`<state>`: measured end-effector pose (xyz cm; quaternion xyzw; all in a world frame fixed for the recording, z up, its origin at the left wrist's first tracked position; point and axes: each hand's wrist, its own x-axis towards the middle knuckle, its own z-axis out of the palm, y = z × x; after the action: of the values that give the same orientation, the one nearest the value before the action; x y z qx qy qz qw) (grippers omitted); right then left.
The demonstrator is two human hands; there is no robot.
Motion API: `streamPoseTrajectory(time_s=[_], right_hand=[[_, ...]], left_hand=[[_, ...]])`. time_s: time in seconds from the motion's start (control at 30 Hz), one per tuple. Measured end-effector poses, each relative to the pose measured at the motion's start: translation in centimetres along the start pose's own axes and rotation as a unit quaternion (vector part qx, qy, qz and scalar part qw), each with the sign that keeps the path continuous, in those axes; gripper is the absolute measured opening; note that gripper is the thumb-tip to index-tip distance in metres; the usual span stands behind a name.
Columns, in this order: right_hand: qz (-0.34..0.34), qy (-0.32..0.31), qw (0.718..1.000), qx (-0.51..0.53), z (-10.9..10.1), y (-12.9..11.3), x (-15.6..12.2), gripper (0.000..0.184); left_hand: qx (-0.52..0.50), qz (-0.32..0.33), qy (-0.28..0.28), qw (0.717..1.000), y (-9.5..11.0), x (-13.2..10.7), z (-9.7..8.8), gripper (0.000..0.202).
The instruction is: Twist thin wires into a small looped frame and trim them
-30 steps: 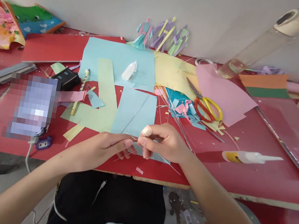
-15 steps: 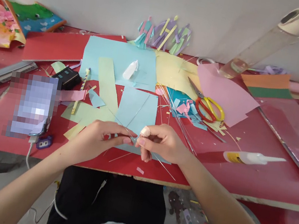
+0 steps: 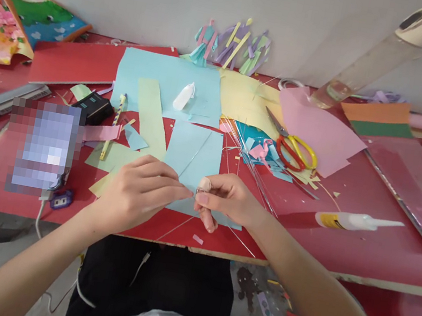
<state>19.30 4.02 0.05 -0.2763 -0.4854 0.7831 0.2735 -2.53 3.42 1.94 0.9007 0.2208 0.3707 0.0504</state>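
Clock centred where fingertips meet, 12 = wall side. R hand [image 3: 230,199] has thumb + index closed in a tight pinch, prob. on thin wire [image 3: 174,228]; exact contact pt too small to see. Pale wrap [image 3: 205,184] on R index tip. L hand [image 3: 146,190] comes in from 9, fingers long & close together, tips right at the R pinch; thumb not clear, so can't tell if L grips anything or just touches.

Wire pos: at fingertips, low over near edge of small blue paper sheet [image 3: 214,153]; one strand runs out twd 7, another shows twd 4, can't tell if same piece.

Step in hand looks like fine fingertip work on the wire, R as holder, L as worker (my read). Next move prob. calls for firm R pinch, small careful L shift, loose ends kept off the paper scraps.

Around: wire bundle [image 3: 251,172] at 1–2, near R hand; scissors [image 3: 286,136] at 2, beyond bundle; glue bottle [image 3: 341,221] on its side at 3, well apart; small white bottle [image 3: 183,96] at 11; striped pencil [image 3: 112,127] at 10; paper figures [image 3: 204,42] at 12, against wall.
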Motion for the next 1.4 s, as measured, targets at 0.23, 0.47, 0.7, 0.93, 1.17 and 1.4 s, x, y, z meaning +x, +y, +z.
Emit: streamPoseTrajectory(time_s=[0.23, 0.47, 0.7, 0.93, 1.17, 1.4], right_hand=[[0.024, -0.059, 0.997, 0.047, -0.3, 0.4, 0.0, 0.025], [0.014, -0.005, 0.999, -0.044, -0.4, -0.3, -0.2, 0.025], [0.015, -0.034, 0.996, -0.075, -0.3, -0.2, -0.1, 0.034], [0.027, -0.027, 0.996, -0.075, -0.1, -0.2, -0.1, 0.036], [0.044, -0.038, 0.997, -0.06, 0.1, -0.4, -0.2, 0.035], [0.04, -0.021, 0.994, -0.095, 0.2, -0.2, -0.2, 0.035]], left_hand=[[0.171, 0.231, 0.004, 0.958, 0.4, 0.1, -0.9, 0.014], [-0.08, -0.128, -0.132, 0.98, 1.2, 0.5, -1.3, 0.02], [-0.246, -0.368, -0.291, 0.848, 1.0, 1.4, -2.6, 0.025], [-0.271, -0.408, -0.285, 0.824, 0.7, 1.1, -2.0, 0.029], [-0.289, -0.419, -0.286, 0.812, 0.9, 1.6, -2.1, 0.022], [-0.287, -0.425, -0.295, 0.806, 0.7, 1.7, -2.0, 0.023]])
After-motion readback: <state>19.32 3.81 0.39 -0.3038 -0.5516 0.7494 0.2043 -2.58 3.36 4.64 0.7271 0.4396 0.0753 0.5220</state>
